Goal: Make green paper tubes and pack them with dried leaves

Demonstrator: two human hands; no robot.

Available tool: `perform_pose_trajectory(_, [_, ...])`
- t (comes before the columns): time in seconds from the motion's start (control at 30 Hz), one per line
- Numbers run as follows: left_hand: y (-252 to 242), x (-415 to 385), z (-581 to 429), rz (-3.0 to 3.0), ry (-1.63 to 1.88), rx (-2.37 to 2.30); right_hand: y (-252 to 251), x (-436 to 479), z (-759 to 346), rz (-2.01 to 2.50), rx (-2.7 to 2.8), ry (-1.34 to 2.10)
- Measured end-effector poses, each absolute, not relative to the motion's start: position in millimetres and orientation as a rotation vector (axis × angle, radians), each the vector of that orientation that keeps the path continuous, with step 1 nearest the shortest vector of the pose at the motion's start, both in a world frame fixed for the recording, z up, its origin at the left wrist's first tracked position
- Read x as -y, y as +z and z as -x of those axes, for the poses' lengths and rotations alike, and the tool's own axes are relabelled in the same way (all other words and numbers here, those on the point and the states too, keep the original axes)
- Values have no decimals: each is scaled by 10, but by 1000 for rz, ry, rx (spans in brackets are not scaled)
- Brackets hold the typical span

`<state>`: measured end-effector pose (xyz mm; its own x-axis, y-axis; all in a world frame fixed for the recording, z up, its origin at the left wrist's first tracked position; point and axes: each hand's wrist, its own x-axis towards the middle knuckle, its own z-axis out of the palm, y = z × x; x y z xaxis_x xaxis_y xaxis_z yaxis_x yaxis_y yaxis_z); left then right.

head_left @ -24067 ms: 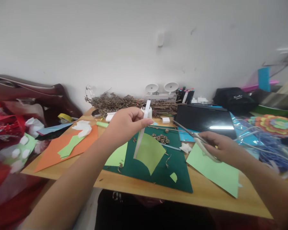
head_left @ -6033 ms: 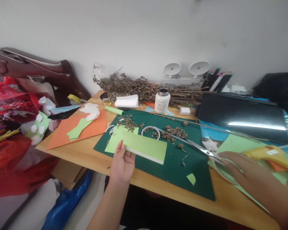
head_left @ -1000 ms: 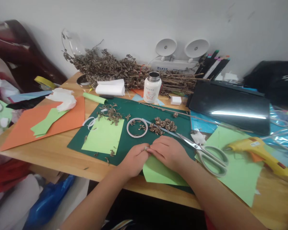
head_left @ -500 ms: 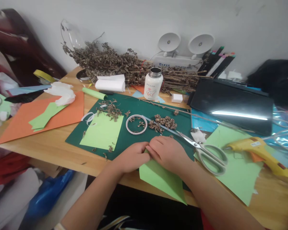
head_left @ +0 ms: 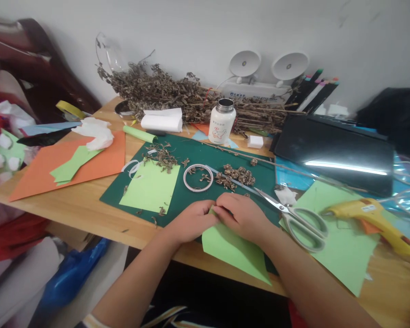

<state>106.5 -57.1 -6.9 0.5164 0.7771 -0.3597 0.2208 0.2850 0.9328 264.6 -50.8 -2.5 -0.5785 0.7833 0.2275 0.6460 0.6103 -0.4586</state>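
My left hand and my right hand meet at the front of the dark green cutting mat. Both pinch the top corner of a light green paper sheet, whose lower edge hangs past the table's front. Fingers of both hands are closed on the paper. A second light green sheet lies flat on the mat to the left. A white tape ring sits just beyond my hands. Scissors lie to the right of my right hand.
A yellow glue gun rests on a large green sheet at the right. Dried twigs, a white bottle and a black case line the back. Orange paper lies at the left.
Over the last second my hands stay together on the green sheet's corner; the sheet has turned so its lower part slants down past the table edge. Earlier my right hand was by the scissors.
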Motion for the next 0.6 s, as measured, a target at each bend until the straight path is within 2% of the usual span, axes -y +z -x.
perform_pose_trajectory(0.2, [-76, 558, -1056, -1402, 662, -1125, 51, 439, -2715, 1294, 2309, 947])
perform_pose_trajectory(0.37, [-97, 531, -1043, -1641, 755, -1275, 90, 414, -2730, 1282, 2355, 956])
perform_pose_trajectory(0.6, [-46, 531, -1045, -1611, 720, -1273, 116, 422, -2709, 1216, 2399, 1027])
